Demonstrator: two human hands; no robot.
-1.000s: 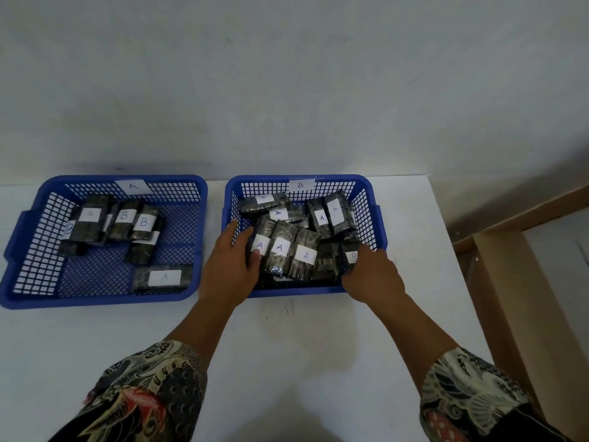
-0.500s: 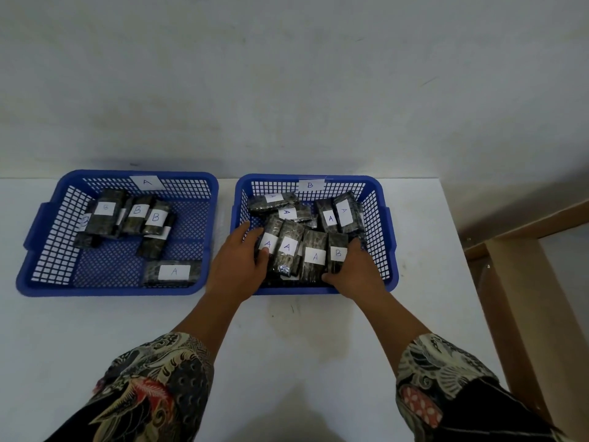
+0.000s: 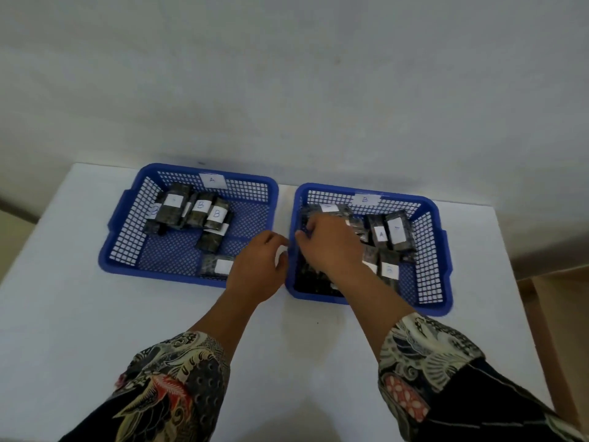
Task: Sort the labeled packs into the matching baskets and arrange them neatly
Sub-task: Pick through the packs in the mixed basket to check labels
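Plastic baskets: two blue mesh ones side by side on the white surface (image 3: 79,330); basket A (image 3: 127,250) on the left, basket B (image 3: 436,282) on the right.
Packs in A: dark wrapped packs, two reading B (image 3: 216,215), stacked at the back; another with a blurred label (image 3: 220,266) lies flat at the front.
Packs in B: a crowded heap; one label reads A (image 3: 381,234), so the sorting looks far from done.
Left hand (image 3: 258,272): over the gap between the baskets, fingers loosely curled; I see nothing in it.
Right hand (image 3: 331,244): reached across into the left part of B, fingers bent down among the packs; whether it has pinched one I cannot tell (its back hides the tips).
Handling: small film-wrapped blocks, probably light and fairly firm, the wrap likely slick.
Where to hold: across the narrow sides, thumb against fingers, label up, several at once if pressed together.
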